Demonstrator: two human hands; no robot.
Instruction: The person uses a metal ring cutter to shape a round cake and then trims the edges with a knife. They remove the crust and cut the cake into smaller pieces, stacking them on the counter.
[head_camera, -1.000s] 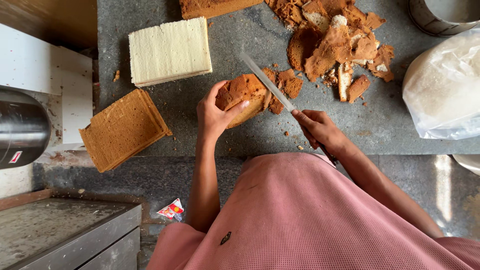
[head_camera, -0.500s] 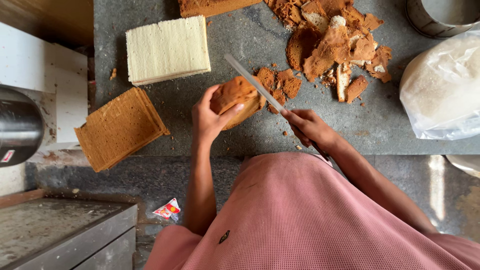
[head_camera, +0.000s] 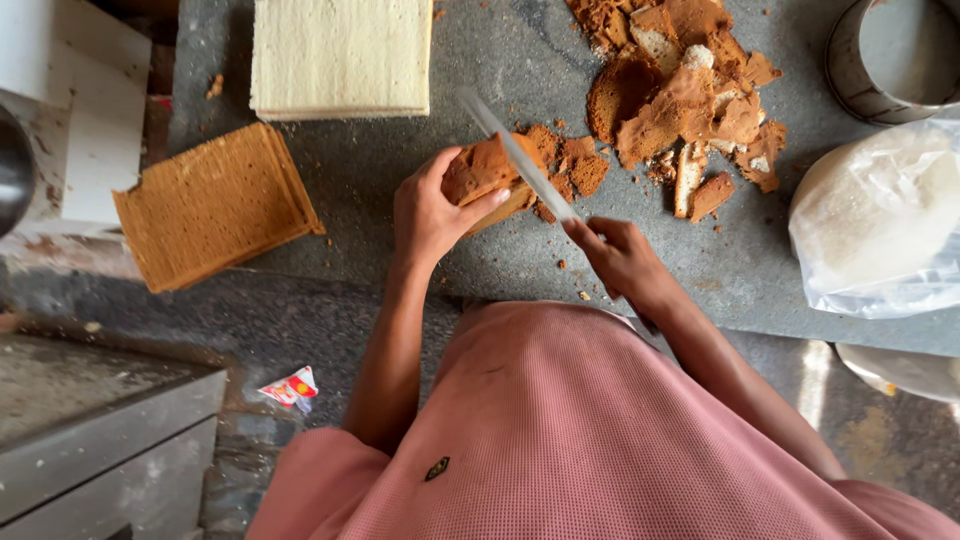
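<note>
Centrally on the grey stone counter (head_camera: 400, 190), the left hand (head_camera: 428, 215) reaches forward from a bent elbow, fingers curled around a brown-crusted bread piece (head_camera: 487, 175) and gripping it from the left side, thumb pressed along its near edge. Left of that bread piece, well apart, lies a flat stack of brown crust slabs (head_camera: 213, 205); beyond it, farther up the counter, sits a stack of white trimmed bread slices (head_camera: 340, 55). A long knife (head_camera: 515, 155) crosses the bread piece diagonally, its blade resting on the top. Just right of the bread piece, the right hand (head_camera: 620, 258) is clenched around the knife handle, forearm angled back toward the pink shirt. Farther right lies a heap of crust trimmings (head_camera: 680, 90), then a metal ring mould (head_camera: 890, 60) and a clear plastic bag (head_camera: 880, 220) of pale contents.
</note>
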